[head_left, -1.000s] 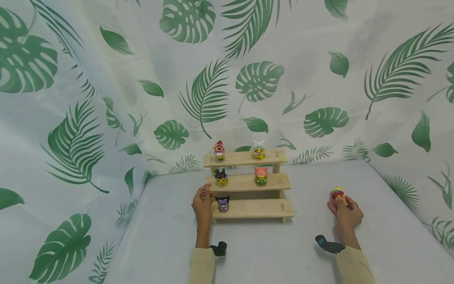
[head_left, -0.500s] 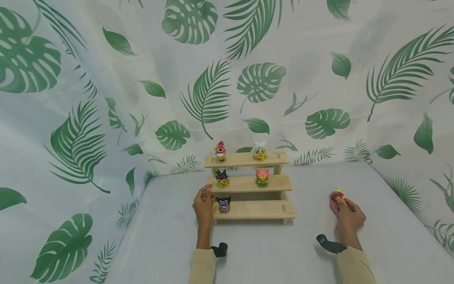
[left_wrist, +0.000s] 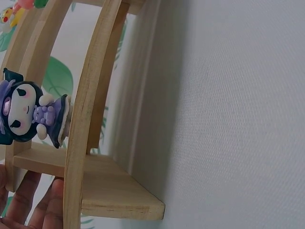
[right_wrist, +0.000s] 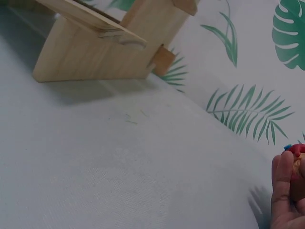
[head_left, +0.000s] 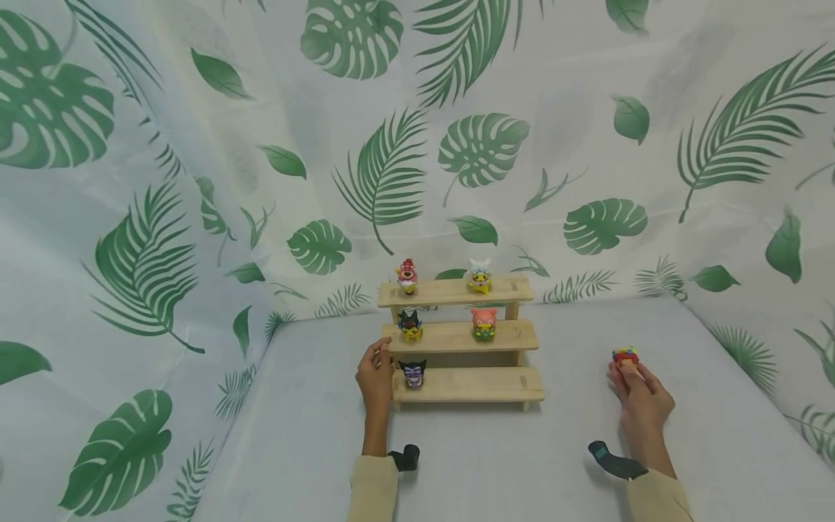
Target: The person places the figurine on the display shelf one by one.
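Observation:
My left hand (head_left: pixel 375 377) is at the left end of a three-tier wooden display stand (head_left: pixel 466 384). Its fingers (left_wrist: pixel 24 202) curl against the end of the stand's boards in the left wrist view. Beside it on the bottom tier stands a black-and-purple figurine (left_wrist: pixel 26 112) with a white face. Over the sheet to the right, my right hand (head_left: pixel 642 399) pinches a small red and yellow figurine (head_left: pixel 625 354) between thumb and fingers. In the right wrist view the same figurine (right_wrist: pixel 298 151) is partly cut off at the edge.
The middle tier bears a dark-eared figurine (head_left: pixel 410 326) and a pink-hooded figurine (head_left: pixel 484 325). Up top stand a red-and-pink figurine (head_left: pixel 407 277) and a white-hooded figurine (head_left: pixel 479 276). A leaf-print backdrop (head_left: pixel 587 167) rises behind the pale sheet (head_left: pixel 483 464).
The right hand has turned the red and yellow figurine more upright and shifted slightly right. The left hand stays at the stand. The head view has shifted a little.

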{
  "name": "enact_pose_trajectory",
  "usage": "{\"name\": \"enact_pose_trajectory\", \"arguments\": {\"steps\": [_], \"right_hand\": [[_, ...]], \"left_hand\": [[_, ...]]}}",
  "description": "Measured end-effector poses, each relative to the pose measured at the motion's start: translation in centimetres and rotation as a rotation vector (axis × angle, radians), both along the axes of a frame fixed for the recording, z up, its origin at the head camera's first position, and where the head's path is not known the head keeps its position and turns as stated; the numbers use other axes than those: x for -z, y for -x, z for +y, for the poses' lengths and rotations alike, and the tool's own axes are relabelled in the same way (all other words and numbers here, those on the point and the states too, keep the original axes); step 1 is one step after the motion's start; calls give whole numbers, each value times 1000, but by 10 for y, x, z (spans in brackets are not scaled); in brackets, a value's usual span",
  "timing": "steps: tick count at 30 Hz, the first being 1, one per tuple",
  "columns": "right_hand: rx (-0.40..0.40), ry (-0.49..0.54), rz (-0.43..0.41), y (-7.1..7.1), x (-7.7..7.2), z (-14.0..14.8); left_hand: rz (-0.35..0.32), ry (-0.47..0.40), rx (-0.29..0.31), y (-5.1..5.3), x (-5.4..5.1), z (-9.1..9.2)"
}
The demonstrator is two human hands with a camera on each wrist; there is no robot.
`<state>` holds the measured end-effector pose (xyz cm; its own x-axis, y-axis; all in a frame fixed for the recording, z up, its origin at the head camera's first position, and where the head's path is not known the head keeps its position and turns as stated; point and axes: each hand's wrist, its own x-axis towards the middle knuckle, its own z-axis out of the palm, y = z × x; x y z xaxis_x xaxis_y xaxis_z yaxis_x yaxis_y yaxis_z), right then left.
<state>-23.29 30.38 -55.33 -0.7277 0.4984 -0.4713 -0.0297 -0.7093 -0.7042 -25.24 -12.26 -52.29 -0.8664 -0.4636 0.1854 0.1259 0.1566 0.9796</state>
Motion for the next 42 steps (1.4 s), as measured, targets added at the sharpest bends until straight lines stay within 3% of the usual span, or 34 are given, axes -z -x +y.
{"name": "enact_pose_trajectory", "arguments": {"steps": [8, 15, 27, 36, 42], "right_hand": [[-123, 270, 273, -9, -1, 4], [-199, 319, 355, -11, 0, 4], [-233, 88, 298, -16, 1, 0], [-229, -50, 112, -20, -6, -5], [-324, -242, 63, -22, -10, -19]], "left_hand": [[0, -4, 11, 0, 0, 1], [-10, 7, 5, -1, 0, 1], [-13, 29, -6, 0, 2, 1], [-24, 35, -8, 0, 0, 1], [-17, 30, -7, 0, 1, 1]]}}
